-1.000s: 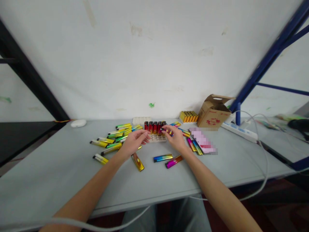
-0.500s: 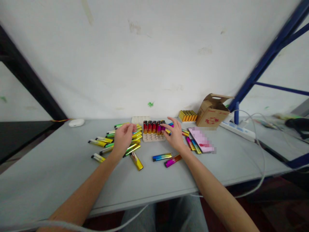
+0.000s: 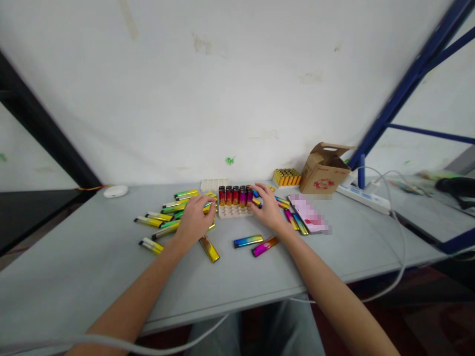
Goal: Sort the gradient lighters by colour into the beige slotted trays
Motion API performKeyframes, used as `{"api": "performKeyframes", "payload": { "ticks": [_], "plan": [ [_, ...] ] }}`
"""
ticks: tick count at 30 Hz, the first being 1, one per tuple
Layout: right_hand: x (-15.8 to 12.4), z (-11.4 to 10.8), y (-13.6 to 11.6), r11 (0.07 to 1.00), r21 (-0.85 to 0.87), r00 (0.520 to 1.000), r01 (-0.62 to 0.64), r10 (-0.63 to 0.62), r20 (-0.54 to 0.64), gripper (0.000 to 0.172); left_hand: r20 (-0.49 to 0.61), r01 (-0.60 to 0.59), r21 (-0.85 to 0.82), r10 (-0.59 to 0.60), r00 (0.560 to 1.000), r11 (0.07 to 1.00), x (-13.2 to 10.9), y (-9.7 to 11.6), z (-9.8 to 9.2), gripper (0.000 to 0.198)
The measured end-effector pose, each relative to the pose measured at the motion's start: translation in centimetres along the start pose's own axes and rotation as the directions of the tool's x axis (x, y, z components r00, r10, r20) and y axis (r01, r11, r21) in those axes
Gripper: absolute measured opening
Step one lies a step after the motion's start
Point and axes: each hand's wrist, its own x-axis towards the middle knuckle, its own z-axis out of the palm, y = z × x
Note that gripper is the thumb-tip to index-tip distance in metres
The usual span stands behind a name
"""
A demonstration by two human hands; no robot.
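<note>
Right hand (image 3: 267, 207) half-curls beside upright lighters (image 3: 235, 196); left hand (image 3: 195, 216) curls (both holds unclear).

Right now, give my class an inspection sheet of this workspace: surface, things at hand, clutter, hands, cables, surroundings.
Surface: grey tabletop with loose lighters on both sides.
Things at hand: upright red and purple lighters in a holed tray.
Clutter: pink-screened phone, open carton, white case.
Left hand: over the loose lighters; grip unclear.
Right hand: at the tray's right end; grip unclear.
Cables: white cable low at left, more by the power strip.
Surroundings: scuffed white wall, blue frame right, black frame left.
</note>
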Motion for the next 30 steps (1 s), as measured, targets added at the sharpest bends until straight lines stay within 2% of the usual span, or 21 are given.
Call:
{"api": "performKeyframes", "payload": {
  "ticks": [6,10,13,18,25,30],
  "plan": [
    [0.4,-0.6,1.6,1.0,0.009,0.999,-0.024,0.024,0.031,0.039,0.045,-0.004,0.005,0.004,0.999,1.0,0.0,-0.2,0.2,0.021],
    [0.3,-0.8,2.7,0.996,-0.056,0.997,-0.073,0.074,0.012,0.043,0.067,0.001,0.013,-0.001,0.998,1.0,-0.1,-0.3,0.4,0.022],
    [0.2,-1.2,3.5,0.983,-0.121,0.99,-0.14,0.141,-0.005,0.035,0.068,-0.005,0.005,0.004,0.998,1.0,-0.2,-0.3,0.5,0.022],
    [-0.2,-1.1,4.5,0.948,-0.247,0.976,-0.199,0.214,0.036,0.029,0.094,-0.014,0.012,0.013,0.996,1.0,-0.3,-0.2,0.5,0.021],
    [-0.3,-1.0,5.6,0.944,-0.281,0.981,-0.17,0.189,0.039,0.028,0.119,-0.023,0.014,0.021,0.993,1.0,-0.4,-0.1,0.4,0.021],
    [-0.1,-0.7,4.8,0.944,-0.293,0.986,-0.15,0.164,0.025,0.021,0.127,-0.041,0.014,0.039,0.991,0.999,-0.3,0.0,0.6,0.022]
  ]
}}
